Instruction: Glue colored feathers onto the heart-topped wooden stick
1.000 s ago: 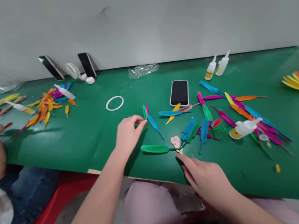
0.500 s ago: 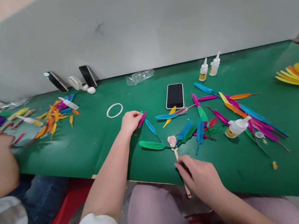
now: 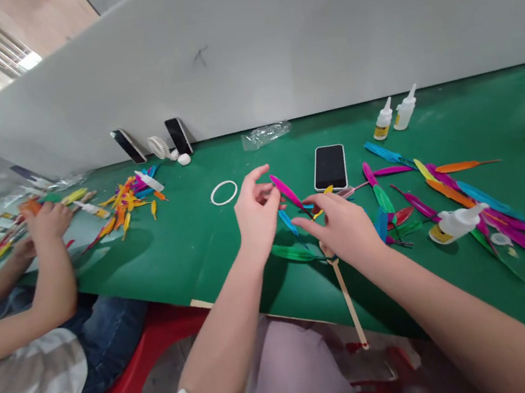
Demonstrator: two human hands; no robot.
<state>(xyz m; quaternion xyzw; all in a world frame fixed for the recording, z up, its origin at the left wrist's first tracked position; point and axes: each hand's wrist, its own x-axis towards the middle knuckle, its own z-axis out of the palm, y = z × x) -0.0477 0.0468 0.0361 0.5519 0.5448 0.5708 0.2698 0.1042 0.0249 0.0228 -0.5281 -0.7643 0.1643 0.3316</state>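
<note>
A magenta feather (image 3: 286, 191) is raised above the table between my hands, its dark stem pointing to the right. My right hand (image 3: 349, 225) is closed, thumb and index finger pinching the stem. Beside the feather's tip, my left hand (image 3: 256, 216) has its fingers apart and partly bent. Under my right hand lies a flat wooden stick (image 3: 347, 297), its lower end past the table edge; the hand mostly covers its upper end. A green feather (image 3: 295, 253) extends left of the stick's top, and a small blue feather (image 3: 288, 222) lies below my left fingers.
A phone (image 3: 330, 167) and a white ring (image 3: 224, 193) lie behind my hands. A glue bottle (image 3: 458, 224) rests among several loose feathers at right; two glue bottles (image 3: 382, 120) stand behind. At left, a co-worker's hands (image 3: 48, 221) work near another feather pile (image 3: 126, 202).
My left hand has lifted from the table with the magenta feather, and its fingers have spread. My right hand has left the stick's handle, moved up and taken the feather's stem.
</note>
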